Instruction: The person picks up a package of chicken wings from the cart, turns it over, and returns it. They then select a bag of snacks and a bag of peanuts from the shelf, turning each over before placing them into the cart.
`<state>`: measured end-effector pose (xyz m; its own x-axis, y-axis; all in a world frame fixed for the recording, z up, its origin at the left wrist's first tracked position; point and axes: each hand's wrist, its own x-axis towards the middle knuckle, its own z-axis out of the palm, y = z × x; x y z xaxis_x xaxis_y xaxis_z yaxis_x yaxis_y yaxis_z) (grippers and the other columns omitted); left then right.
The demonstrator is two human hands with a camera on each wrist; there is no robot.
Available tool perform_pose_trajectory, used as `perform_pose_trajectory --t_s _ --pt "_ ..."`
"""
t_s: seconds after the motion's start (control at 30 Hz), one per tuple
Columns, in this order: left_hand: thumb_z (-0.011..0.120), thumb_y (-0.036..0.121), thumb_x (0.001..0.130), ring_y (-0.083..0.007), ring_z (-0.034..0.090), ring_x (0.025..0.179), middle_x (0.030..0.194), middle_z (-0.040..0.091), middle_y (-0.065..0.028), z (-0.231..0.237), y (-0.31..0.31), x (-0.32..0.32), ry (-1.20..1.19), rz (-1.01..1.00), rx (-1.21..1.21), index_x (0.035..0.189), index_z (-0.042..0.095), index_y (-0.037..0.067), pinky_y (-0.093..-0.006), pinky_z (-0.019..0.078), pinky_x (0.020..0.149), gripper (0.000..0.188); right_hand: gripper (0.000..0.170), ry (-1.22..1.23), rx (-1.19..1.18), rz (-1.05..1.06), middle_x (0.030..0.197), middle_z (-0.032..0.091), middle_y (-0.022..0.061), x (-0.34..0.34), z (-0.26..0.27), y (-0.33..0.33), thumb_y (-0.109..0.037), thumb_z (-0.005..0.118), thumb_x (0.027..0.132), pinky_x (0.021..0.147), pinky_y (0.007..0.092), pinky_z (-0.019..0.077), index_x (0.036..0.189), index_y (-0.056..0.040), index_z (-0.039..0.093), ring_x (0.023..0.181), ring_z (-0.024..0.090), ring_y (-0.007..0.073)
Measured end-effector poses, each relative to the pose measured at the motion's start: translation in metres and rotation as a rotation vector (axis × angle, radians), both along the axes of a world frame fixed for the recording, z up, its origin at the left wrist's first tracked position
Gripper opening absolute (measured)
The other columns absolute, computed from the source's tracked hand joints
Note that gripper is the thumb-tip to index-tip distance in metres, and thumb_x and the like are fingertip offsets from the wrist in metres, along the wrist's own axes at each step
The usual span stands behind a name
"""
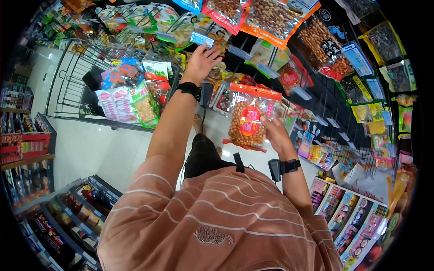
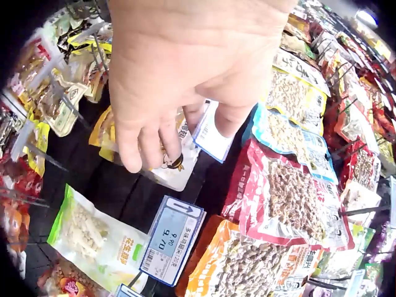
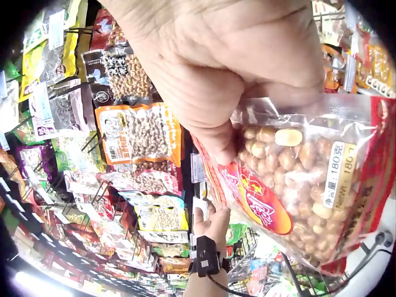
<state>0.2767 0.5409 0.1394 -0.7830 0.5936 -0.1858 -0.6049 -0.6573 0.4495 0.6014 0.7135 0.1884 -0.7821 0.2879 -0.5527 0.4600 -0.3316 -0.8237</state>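
Observation:
The left hand [image 1: 202,64] reaches up to the hanging rack, fingers spread and slightly bent, beside a blue-edged price tag [image 1: 202,39]. In the left wrist view the thumb of this hand [image 2: 192,68] overlaps a tag [image 2: 213,137]; whether it touches is unclear. A white pouch [image 2: 176,173] hangs behind the fingers. The right hand [image 1: 277,135] grips the side of a clear bag of nuts [image 1: 239,128] with red edges and a red label, held upright before the body. In the right wrist view the thumb of the right hand [image 3: 223,68] presses on the bag [image 3: 303,179].
A shopping cart [image 1: 68,97] holding several packages [image 1: 115,101] stands to the left. Bagged nuts [image 1: 273,20] hang on racks ahead and to the right. Low shelves [image 1: 63,212] stand at the lower left, and a snack display [image 1: 348,217] at the lower right.

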Motion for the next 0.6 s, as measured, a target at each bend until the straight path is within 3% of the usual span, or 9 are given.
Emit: perform_pose_trajectory --t_s 0.17,0.33,0.43,0.53,0.6 --pt "0.055 0.030 0.098 -0.0473 0.035 0.137 0.151 0.030 -0.0243 -0.002 0.017 0.006 -0.031 -0.055 0.100 0.137 0.037 0.008 -0.0650 0.0366 0.109 0.048 0.051 -0.017 0.002 -0.008 0.117 0.064 -0.0007 0.005 -0.005 0.005 -0.035 0.067 0.094 0.090 0.0329 0.0424 0.135 -0.0089 0.054 0.107 0.057 0.0117" --pt "0.056 0.033 0.097 -0.0465 0.035 0.138 0.153 0.025 -0.0237 0.004 0.027 0.015 -0.010 -0.095 0.051 0.139 0.037 0.011 -0.0641 0.0362 0.108 0.051 0.051 0.001 -0.031 -0.013 0.116 0.064 -0.0007 0.009 0.002 0.003 -0.036 0.068 0.094 0.092 0.0331 0.0412 0.134 -0.0083 0.054 0.108 0.056 0.0105" --pt "0.057 0.035 0.096 -0.0447 0.035 0.138 0.153 0.024 -0.0234 0.005 0.027 0.017 0.017 -0.101 0.009 0.142 0.035 0.011 -0.0624 0.0371 0.108 0.056 0.038 -0.012 -0.058 -0.069 0.117 0.064 0.0050 0.007 0.008 0.002 -0.022 0.064 0.097 0.092 0.0320 0.0496 0.128 -0.0028 0.054 0.107 0.062 0.0157" --pt "0.058 0.037 0.095 -0.0419 0.037 0.137 0.152 0.026 -0.0231 0.004 0.025 0.020 0.045 -0.110 -0.014 0.146 0.031 0.010 -0.0610 0.0384 0.107 0.063 0.051 -0.026 -0.018 -0.016 0.117 0.064 -0.0007 0.011 -0.002 0.007 -0.036 0.069 0.093 0.090 0.0321 0.0429 0.134 -0.0101 0.054 0.108 0.057 0.0106" --pt "0.059 0.038 0.095 -0.0402 0.039 0.136 0.149 0.028 -0.0225 0.003 0.025 0.021 0.053 -0.116 -0.019 0.147 0.030 0.011 -0.0603 0.0392 0.106 0.066 0.051 -0.028 -0.019 -0.023 0.118 0.064 -0.0007 0.012 -0.006 0.008 -0.036 0.069 0.093 0.089 0.0317 0.0434 0.134 -0.0105 0.054 0.108 0.057 0.0107"
